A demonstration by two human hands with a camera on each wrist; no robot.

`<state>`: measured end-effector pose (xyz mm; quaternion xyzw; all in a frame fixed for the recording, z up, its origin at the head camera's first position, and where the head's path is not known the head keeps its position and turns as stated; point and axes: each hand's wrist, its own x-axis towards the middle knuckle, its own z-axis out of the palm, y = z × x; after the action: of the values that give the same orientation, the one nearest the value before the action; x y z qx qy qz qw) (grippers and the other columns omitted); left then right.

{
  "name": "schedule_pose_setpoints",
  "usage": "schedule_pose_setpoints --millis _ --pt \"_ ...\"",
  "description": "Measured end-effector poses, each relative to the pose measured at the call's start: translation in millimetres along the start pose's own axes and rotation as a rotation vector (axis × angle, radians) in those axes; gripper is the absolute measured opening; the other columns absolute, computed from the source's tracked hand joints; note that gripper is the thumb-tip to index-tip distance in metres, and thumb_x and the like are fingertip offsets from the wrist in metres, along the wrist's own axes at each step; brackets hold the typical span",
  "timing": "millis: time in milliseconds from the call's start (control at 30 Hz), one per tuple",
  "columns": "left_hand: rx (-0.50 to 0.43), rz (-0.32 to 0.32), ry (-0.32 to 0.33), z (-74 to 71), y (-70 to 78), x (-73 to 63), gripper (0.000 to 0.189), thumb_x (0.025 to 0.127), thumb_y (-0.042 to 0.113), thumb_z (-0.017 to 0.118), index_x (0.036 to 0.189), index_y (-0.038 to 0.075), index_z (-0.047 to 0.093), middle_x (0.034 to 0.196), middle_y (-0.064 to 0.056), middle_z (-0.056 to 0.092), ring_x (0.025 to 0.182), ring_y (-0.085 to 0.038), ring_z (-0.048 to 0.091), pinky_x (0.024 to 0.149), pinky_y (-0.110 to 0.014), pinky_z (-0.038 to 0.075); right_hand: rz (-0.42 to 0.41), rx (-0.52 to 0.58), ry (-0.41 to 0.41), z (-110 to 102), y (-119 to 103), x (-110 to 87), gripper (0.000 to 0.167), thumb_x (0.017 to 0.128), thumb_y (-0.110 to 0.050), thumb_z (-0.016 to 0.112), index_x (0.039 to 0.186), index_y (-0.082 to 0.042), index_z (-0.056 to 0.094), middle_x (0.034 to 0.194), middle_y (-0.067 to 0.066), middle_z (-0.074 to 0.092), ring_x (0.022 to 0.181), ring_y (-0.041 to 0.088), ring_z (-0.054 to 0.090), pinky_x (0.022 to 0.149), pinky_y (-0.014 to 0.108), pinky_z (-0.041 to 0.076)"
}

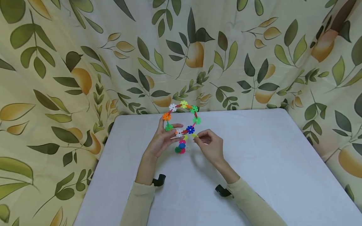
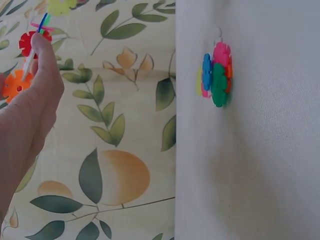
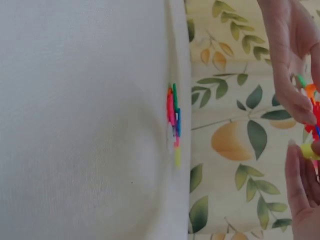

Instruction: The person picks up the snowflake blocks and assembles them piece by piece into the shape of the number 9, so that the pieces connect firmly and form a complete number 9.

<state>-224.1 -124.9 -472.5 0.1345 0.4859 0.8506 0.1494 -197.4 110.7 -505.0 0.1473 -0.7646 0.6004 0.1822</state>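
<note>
Apparently at the joining step: holding with left hand (image 1: pixel 161 140) a ring of multicoloured flower-shaped plastic discs (image 1: pixel 197 120) above the white table (image 1: pixel 268 157), pinching with right hand (image 1: pixel 210 145) a yellow plastic piece (image 1: pixel 194 135) (just beside it). Next, probably: align, press gently.

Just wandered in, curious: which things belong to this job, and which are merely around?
In the job:
left hand, holding disc chain
right hand, pinching yellow piece
piled discs, probably spares

Only around:
black wrist cameras
white table
leafy curtain
</note>
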Motion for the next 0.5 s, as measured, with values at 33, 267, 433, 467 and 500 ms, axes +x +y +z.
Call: schedule_pose_setpoints --millis 33,267,433,467,500 --pt "-0.005 -0.002 0.004 -0.3 -0.4 0.2 0.079 0.105 -0.005 0.050 0.159 0.046 0.024 0.138 -0.026 0.053 0.120 -0.043 0.061 0.104 -0.067 0.045 -0.042 0.010 0.018 -0.5 -0.5 0.2 0.017 0.089 -0.005 0.083 0.099 -0.003 0.071 0.095 0.010 0.074 0.080 0.025 0.076 0.075 0.022 0.061" --pt "-0.020 -0.015 0.024 0.0 -1.7 -0.5 0.082 0.104 -0.005 0.050 0.160 0.045 0.016 0.137 -0.026 0.057 0.129 -0.046 0.056 0.103 -0.061 0.050 -0.181 0.040 0.073 -1.4 -4.5 0.9 0.019 0.084 0.009 0.082 0.098 0.004 0.070 0.099 0.017 0.075 0.078 0.033 0.075 0.078 0.021 0.060" --pt "-0.029 -0.033 0.020 1.4 -2.1 -1.3 0.084 0.106 0.000 0.052 0.160 0.048 0.009 0.139 -0.030 0.059 0.134 -0.050 0.054 0.105 -0.057 0.050 -0.199 0.040 0.079 -3.8 -26.4 0.6 0.017 0.083 0.015 0.078 0.097 0.011 0.068 0.097 0.023 0.074 0.077 0.038 0.074 0.078 0.021 0.060" --pt "-0.037 -0.038 0.022 2.1 -2.1 -1.5 0.086 0.106 0.001 0.052 0.160 0.049 0.007 0.139 -0.030 0.060 0.134 -0.049 0.055 0.105 -0.056 0.050 -0.204 0.037 0.077 -4.5 -30.9 0.6 0.017 0.083 0.016 0.078 0.097 0.011 0.068 0.097 0.024 0.074 0.077 0.038 0.074 0.078 0.021 0.060" --pt "-0.047 -0.044 0.020 2.6 -2.0 -1.5 0.086 0.106 0.001 0.053 0.160 0.050 0.006 0.140 -0.030 0.059 0.133 -0.048 0.056 0.106 -0.055 0.050 -0.205 0.036 0.077 -5.2 -34.5 0.4 0.017 0.084 0.016 0.077 0.097 0.011 0.068 0.096 0.025 0.074 0.077 0.038 0.074 0.078 0.020 0.060"
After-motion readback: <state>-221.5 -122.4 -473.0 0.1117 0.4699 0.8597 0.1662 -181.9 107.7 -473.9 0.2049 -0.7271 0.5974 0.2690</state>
